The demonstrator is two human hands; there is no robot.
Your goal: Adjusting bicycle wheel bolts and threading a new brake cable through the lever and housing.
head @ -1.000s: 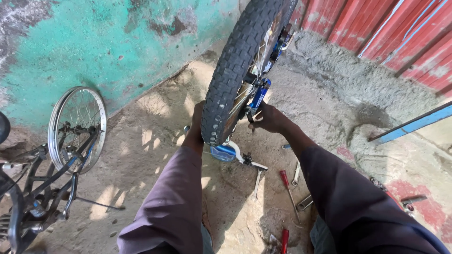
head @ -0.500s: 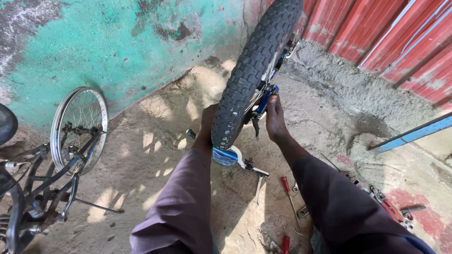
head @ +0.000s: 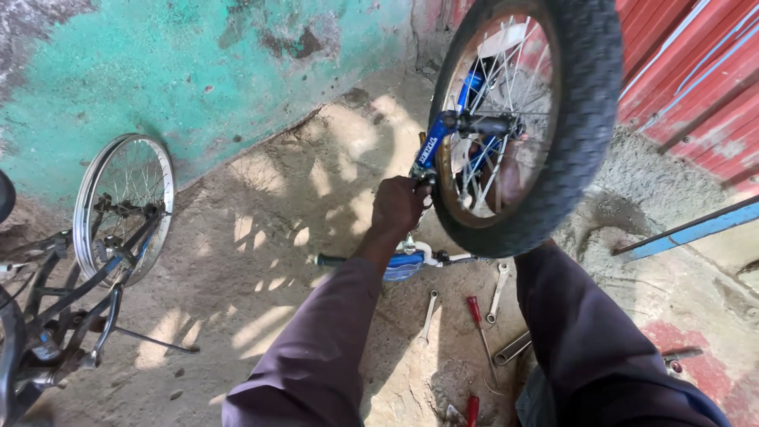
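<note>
Head view: your left hand (head: 398,207) clenched on blue steel fork (head: 432,148); knobby rubber wheel (head: 528,119) upturned over gritty dirt floor (head: 261,237); right hand (head: 506,175) behind spokes, grip undeterminable; chrome wrenches (head: 498,291) below.

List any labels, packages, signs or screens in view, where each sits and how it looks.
Label: a narrow strip of white lettering on the blue fork leg, running along the leg just above the left hand and beside the tyre; too small to make out further.
Packages, signs, screens: none in view.
</note>
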